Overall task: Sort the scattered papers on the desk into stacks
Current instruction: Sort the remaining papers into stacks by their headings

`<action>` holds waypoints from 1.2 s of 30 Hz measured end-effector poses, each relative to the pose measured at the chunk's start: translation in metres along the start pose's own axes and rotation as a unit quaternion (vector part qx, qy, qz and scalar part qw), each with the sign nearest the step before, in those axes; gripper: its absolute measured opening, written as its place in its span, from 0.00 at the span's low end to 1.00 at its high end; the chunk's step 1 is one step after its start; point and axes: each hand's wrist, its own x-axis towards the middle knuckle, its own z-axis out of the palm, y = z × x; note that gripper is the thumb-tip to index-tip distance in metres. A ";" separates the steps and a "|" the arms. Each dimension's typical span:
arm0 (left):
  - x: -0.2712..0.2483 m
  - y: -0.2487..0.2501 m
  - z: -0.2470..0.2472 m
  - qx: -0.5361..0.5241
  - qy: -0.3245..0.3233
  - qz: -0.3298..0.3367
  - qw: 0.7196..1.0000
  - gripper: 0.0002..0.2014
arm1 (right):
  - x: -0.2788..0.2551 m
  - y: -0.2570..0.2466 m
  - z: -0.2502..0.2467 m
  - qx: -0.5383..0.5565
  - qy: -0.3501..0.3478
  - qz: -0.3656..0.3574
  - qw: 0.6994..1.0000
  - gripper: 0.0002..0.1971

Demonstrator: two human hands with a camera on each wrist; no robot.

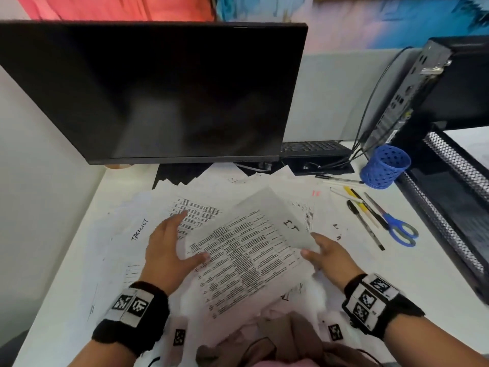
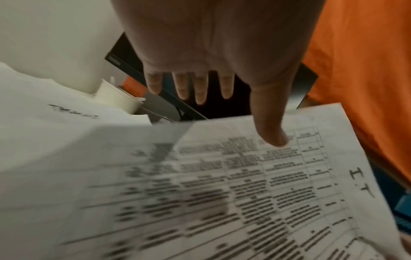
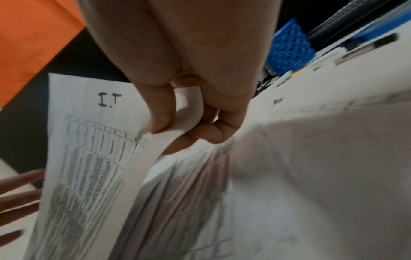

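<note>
At the far left of the worktop (image 1: 66,274) lies a sheet headed in handwriting, "TASKLIST" as far as I can read it (image 1: 140,230), among the scattered papers (image 1: 185,205) that still cover most of the surface, overlapping and not yet squared into any pile I can see. My left hand (image 1: 169,250) is spread out, fingers (image 2: 200,88) straight and relaxed, only the thumb touching the left edge of the printed sheet marked "I.T" (image 1: 246,250). That sheet is lifted off the pile and tilted between my hands. My right hand (image 1: 328,258) has it pinched at its right edge, thumb on top and curled fingers (image 3: 209,132) beneath, the paper bowing around them.

I judge the step in hand to be picking one sheet out and reading its heading to decide where it belongs; the sorting looks barely begun. The next move calls for carrying this sheet to a bare spot or a matching pile and laying it flat without dragging the loose ones under it.

Further right, pens (image 1: 365,221) and blue-handled scissors (image 1: 399,229) lie loose on the worktop. The blue perforated pen cup (image 1: 383,165) stands behind them; I cannot see anything inside it. At the far right a black mesh tray (image 1: 449,165) sits at the edge, its contents not clear.
</note>
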 end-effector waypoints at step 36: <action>0.026 0.021 -0.017 0.098 -0.097 0.235 0.962 0.11 | 0.022 -0.068 -0.001 -0.162 -0.091 -0.014 0.983 0.06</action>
